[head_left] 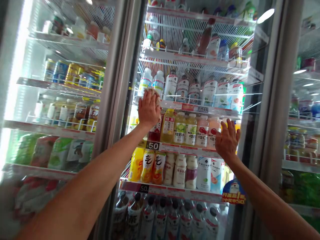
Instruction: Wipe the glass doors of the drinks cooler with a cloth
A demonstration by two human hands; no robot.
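Observation:
My left hand [149, 108] presses a crumpled light cloth [153, 91] against the glass door [175, 203] of a drinks fridge. Its fingers lie over the cloth, and most of the cloth is hidden beneath them. To the right, my right hand [228, 139] rests on or close to the same glass with its fingers spread and nothing in it. Behind the glass, between the hands, stand juice bottles [191, 129] with pale green and pink contents. White-labelled bottles [209, 91] fill the shelf above.
A metal door frame [120, 73] runs up the left side, and another frame [272, 100] up the right. Neighbouring fridge sections with cans [60, 70] and bottles flank the door. A blue and red sticker [234, 191] is low on the right of the glass.

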